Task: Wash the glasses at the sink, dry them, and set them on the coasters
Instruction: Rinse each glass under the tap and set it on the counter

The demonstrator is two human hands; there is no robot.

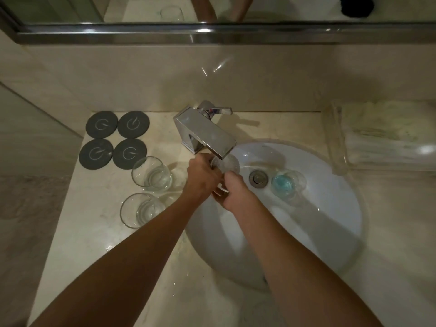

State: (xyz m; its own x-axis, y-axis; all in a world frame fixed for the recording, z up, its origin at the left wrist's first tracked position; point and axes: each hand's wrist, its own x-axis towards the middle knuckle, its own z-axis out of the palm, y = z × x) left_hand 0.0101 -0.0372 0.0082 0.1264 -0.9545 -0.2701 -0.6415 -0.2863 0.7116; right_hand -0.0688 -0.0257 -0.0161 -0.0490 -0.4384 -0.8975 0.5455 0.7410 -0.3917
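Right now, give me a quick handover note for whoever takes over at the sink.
Left hand and right hand together hold one glass under the faucet spout, over the sink.
Another glass, with something blue in it, lies in the basin near the drain.
Two glasses stand on the counter left of the sink: far one, near one; whether washed, I cannot tell.
All four coasters are bare.
Left: finish washing, dry all, set on coasters. Folded towels sit at the right.

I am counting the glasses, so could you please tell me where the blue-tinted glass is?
In the head view, the blue-tinted glass lies inside the sink basin, just right of the drain and right of both hands.
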